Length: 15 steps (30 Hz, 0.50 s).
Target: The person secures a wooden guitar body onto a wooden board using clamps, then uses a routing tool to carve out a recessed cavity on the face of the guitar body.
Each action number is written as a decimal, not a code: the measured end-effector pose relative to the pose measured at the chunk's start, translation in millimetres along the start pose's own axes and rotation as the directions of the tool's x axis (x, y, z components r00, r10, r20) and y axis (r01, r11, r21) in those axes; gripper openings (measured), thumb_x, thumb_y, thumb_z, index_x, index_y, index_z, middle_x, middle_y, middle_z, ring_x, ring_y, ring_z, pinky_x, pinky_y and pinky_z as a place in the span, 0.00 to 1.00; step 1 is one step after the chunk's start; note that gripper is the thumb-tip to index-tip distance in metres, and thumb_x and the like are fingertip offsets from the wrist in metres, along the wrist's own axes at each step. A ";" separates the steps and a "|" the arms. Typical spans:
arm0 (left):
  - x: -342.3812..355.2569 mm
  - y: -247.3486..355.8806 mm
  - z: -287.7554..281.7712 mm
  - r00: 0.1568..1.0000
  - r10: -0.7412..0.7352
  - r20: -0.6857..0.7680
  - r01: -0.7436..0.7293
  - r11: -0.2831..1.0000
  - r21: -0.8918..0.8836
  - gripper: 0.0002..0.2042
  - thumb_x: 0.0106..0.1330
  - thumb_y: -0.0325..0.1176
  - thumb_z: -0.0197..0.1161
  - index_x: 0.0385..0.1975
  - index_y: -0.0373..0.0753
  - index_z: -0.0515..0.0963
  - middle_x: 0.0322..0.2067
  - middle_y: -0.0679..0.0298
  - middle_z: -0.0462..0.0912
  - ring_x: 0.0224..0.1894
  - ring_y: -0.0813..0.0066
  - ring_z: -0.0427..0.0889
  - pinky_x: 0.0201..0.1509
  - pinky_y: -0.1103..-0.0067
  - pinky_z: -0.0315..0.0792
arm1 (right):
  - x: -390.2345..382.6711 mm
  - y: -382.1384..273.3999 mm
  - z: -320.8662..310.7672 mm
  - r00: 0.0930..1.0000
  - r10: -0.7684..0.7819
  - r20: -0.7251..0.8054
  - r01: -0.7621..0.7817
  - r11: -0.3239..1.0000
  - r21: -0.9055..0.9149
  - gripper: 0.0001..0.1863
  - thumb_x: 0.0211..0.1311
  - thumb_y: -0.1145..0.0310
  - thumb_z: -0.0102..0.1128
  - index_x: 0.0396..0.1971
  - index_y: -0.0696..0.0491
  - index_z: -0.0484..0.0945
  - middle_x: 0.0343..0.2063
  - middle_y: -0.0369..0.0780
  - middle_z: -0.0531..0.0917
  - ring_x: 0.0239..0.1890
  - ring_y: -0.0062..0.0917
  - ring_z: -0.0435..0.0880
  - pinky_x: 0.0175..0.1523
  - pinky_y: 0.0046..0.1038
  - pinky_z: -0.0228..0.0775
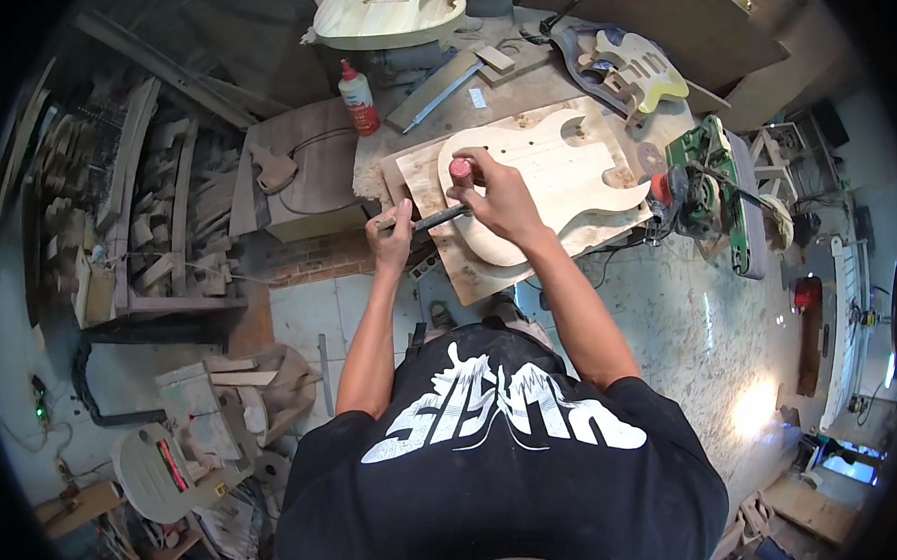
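A pale wooden guitar body [543, 169] with two horns lies flat on a larger wooden board [626, 220] on the workbench. Over its left near edge my right hand [512, 205] is closed around a dark bar tool with a red end [460, 171]. The dark straight bar [436, 219] reaches left from there. My left hand [392, 236] pinches its other end, just off the board's left edge. My right palm and fingers hide part of the tool, so its exact kind does not show.
A red-and-white bottle [358, 98] stands at the bench's left. Another guitar body [390, 15] rests at the back, and a yellowish one [643, 73] lies back right. A green machine [713, 191] stands right of the board. Wood offcuts [160, 227] fill the left shelves.
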<state>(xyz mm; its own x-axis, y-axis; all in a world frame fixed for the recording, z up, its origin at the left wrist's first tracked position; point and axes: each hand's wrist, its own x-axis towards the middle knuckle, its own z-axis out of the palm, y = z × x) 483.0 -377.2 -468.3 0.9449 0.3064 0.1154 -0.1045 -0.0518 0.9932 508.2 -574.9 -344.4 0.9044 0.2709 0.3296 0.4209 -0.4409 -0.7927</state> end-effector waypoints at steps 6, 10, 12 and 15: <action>-3.5 5.1 -3.3 0.997 -0.077 0.007 0.078 0.996 -0.040 0.23 0.71 0.39 0.61 0.11 0.38 0.72 0.11 0.74 0.68 0.14 0.87 0.63 0.19 0.84 0.55 | -58.4 29.5 -65.5 0.913 0.381 0.143 -0.384 0.691 0.613 0.15 0.65 0.67 0.62 0.47 0.58 0.76 0.31 0.41 0.82 0.34 0.24 0.84 0.42 0.25 0.80; -2.1 1.6 -1.3 0.997 -0.076 0.008 0.076 0.995 -0.061 0.23 0.70 0.37 0.61 0.10 0.38 0.69 0.11 0.75 0.65 0.16 0.87 0.60 0.21 0.82 0.51 | -181.3 142.5 -102.9 0.800 0.566 0.200 -0.455 0.353 0.818 0.10 0.66 0.65 0.53 0.38 0.57 0.76 0.25 0.40 0.80 0.25 0.23 0.79 0.34 0.26 0.78; -1.0 3.3 2.3 0.996 -0.089 0.015 0.091 0.989 -0.120 0.23 0.70 0.36 0.61 0.10 0.38 0.68 0.12 0.75 0.64 0.17 0.87 0.60 0.22 0.82 0.51 | -233.2 174.7 -87.4 0.771 0.582 0.259 -0.461 0.229 0.858 0.10 0.64 0.66 0.52 0.38 0.56 0.76 0.28 0.42 0.81 0.27 0.26 0.81 0.35 0.28 0.79; 0.5 0.6 -2.1 0.998 -0.036 0.042 0.042 0.988 -0.147 0.22 0.71 0.36 0.60 0.11 0.40 0.69 0.12 0.74 0.65 0.15 0.87 0.58 0.21 0.82 0.54 | -250.1 178.2 -54.9 0.318 0.936 0.154 -0.638 0.090 0.765 0.16 0.59 0.66 0.52 0.46 0.56 0.73 0.37 0.46 0.81 0.37 0.34 0.83 0.42 0.36 0.79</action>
<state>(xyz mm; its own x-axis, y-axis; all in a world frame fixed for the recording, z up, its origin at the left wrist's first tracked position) 482.8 -375.0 -467.6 0.9601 0.2683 0.0789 -0.1094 0.1008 0.9889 360.8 -768.2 -539.9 0.6703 -0.1945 -0.7162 -0.5919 0.4420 -0.6740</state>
